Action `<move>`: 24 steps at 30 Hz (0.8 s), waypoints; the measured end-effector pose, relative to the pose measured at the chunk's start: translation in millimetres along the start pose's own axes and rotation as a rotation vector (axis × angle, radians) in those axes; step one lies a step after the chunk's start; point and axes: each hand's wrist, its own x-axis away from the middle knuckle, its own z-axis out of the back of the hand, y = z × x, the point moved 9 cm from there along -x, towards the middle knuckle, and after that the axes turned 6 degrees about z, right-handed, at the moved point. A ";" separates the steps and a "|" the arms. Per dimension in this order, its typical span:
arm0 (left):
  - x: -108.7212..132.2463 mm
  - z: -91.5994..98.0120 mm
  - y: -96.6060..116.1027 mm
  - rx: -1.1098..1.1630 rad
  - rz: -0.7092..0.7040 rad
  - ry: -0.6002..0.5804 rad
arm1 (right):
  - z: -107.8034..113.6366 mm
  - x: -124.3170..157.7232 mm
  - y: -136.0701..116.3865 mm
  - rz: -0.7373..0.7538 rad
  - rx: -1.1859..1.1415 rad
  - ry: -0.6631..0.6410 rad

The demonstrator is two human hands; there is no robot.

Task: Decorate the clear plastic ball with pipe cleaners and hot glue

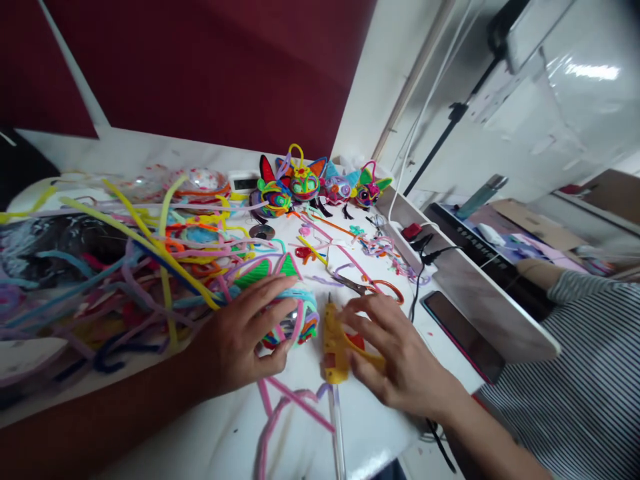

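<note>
My left hand (245, 337) is curled round a ball-shaped pipe-cleaner figure (295, 320) with green ears, holding it on the white table (365, 427). My right hand (395, 353) wraps over a yellow hot glue gun (334, 350) lying flat beside the figure. A clear glue stick (338, 427) sticks out of the gun's back towards me. Pink pipe cleaners (285, 407) lie in front of my hands.
A big tangle of coloured pipe cleaners (125, 267) fills the left. Several finished figures (310, 183) stand at the back. Orange-handled scissors (373, 288), a phone (463, 333) and cables lie right. A person in a striped sleeve (580, 373) sits at the right.
</note>
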 end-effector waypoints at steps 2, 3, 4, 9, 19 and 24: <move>0.1 -0.4 0.1 0.002 -0.004 -0.003 | -4.8 -15.3 -12.5 0.099 0.054 -0.006; 0.3 -0.6 -0.4 0.003 -0.003 -0.004 | -9.2 -21.2 -16.5 0.138 0.093 -0.016; 0.6 -0.8 -0.9 0.003 0.000 -0.002 | -13.3 -25.7 -19.9 0.176 0.130 -0.018; 1.7 -0.6 -1.7 0.000 0.000 0.017 | -24.8 -30.7 -26.4 0.275 0.264 -0.007; 1.4 -1.0 -0.4 -0.023 -0.001 0.016 | -22.8 -35.0 -40.0 0.371 0.403 0.055; 2.6 -1.9 -0.7 -0.015 0.001 0.023 | -26.9 -29.7 -39.9 0.379 0.432 0.076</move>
